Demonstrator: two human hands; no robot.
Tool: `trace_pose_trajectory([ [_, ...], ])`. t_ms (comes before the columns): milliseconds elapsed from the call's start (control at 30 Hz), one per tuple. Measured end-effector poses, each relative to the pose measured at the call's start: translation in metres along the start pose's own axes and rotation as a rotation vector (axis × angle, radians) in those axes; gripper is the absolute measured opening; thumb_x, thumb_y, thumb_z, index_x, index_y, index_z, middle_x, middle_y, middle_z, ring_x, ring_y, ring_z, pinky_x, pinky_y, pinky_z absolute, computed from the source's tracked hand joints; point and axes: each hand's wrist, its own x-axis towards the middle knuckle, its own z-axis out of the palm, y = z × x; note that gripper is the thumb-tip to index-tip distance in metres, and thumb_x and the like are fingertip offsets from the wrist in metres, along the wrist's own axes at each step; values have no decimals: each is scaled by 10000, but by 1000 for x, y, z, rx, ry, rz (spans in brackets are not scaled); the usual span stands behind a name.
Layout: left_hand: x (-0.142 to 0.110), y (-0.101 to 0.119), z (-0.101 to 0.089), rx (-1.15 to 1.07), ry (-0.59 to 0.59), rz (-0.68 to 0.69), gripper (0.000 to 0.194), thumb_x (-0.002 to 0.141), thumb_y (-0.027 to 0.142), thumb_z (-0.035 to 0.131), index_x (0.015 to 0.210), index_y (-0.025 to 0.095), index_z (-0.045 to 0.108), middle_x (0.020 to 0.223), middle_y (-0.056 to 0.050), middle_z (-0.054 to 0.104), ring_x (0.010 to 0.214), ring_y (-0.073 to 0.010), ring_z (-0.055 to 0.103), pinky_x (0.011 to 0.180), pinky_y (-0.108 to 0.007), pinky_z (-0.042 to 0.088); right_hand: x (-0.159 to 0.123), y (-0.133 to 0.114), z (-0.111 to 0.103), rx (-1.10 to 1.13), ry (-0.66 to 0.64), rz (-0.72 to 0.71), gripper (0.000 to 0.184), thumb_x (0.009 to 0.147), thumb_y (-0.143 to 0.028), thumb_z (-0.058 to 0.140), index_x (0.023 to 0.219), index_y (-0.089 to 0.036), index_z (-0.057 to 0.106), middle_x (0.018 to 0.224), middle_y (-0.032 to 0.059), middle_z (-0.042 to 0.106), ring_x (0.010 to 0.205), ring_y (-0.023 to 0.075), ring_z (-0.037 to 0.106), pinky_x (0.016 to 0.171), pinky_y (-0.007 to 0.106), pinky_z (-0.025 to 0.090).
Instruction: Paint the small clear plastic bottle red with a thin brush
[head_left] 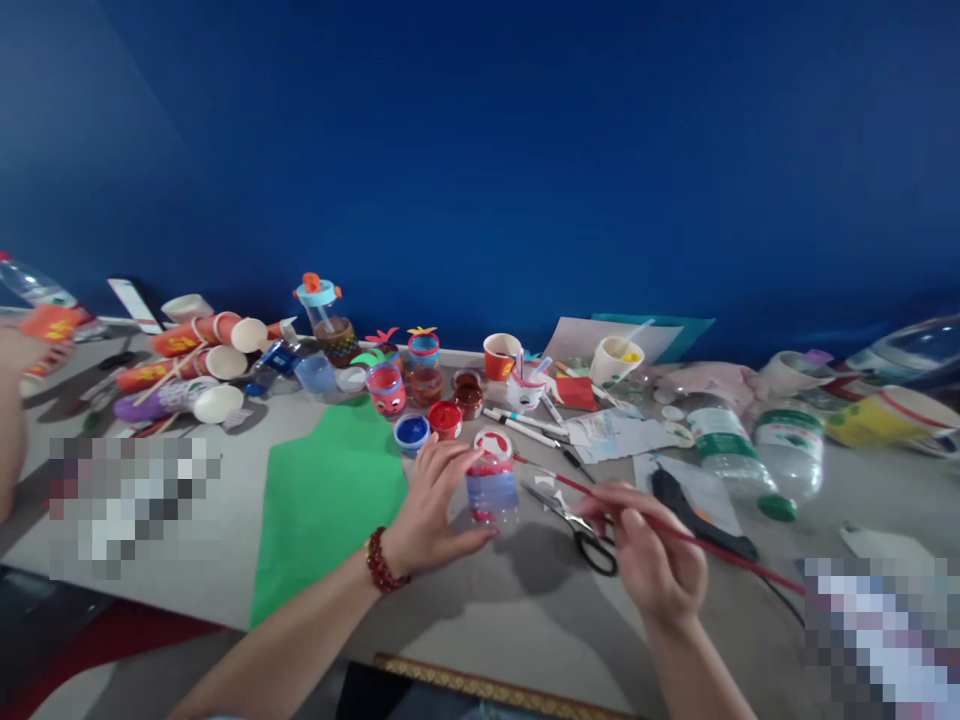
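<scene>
My left hand (439, 510) curves around the left side of a clear plastic cup (493, 495), fingers at its rim and thumb low on its side. Blue and red paint show on the cup. A slim red paintbrush (559, 478) is pinched in my right hand (652, 545), its tip near the cup's rim. Scissors (592, 548) with black handles lie beneath the brush, beside my right hand. Just behind the cup stand open pots of red paint (445, 420) and blue paint (412, 433).
Green paper (330, 510) lies left of my left hand. Decorated cups, such as a red one (386, 388), and markers (525, 428) line the back. Plastic bottles (789, 455) and a black glue gun (697, 515) are at right. Another person's hand (19, 355) holds an orange cup at far left.
</scene>
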Motion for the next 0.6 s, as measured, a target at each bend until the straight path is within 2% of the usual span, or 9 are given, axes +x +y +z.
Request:
trace_pose_trajectory([
  [67,1,0,0,10,1,-4,798,881,521,698,1532,214,354,1367,-168,581,1312,-343,540,1203,-597,317,-3,-5,3,195,53,117,278,1006,-329,558,951,-242,816,684,74,760,546,193,656,442,265,463],
  [167,2,1,0,31,-21,-21,801,865,520,711,1520,211,370,1350,-165,590,1287,-347,552,1201,-600,310,-3,-12,11,328,43,197,248,905,-330,626,808,-214,823,581,81,708,470,184,602,388,250,406],
  [300,2,1,0,61,-46,-36,806,849,511,733,1502,188,390,1349,-169,585,1295,-348,538,1205,-582,292,-2,-18,15,315,32,195,196,810,-282,645,745,-189,805,522,89,676,451,185,569,372,249,389],
  [600,3,3,-2,89,-63,-33,825,851,526,727,1519,192,377,1345,-164,588,1278,-344,550,1215,-585,270,-4,-20,16,292,-38,174,209,834,-194,634,792,-198,839,575,77,727,453,157,573,398,226,405],
])
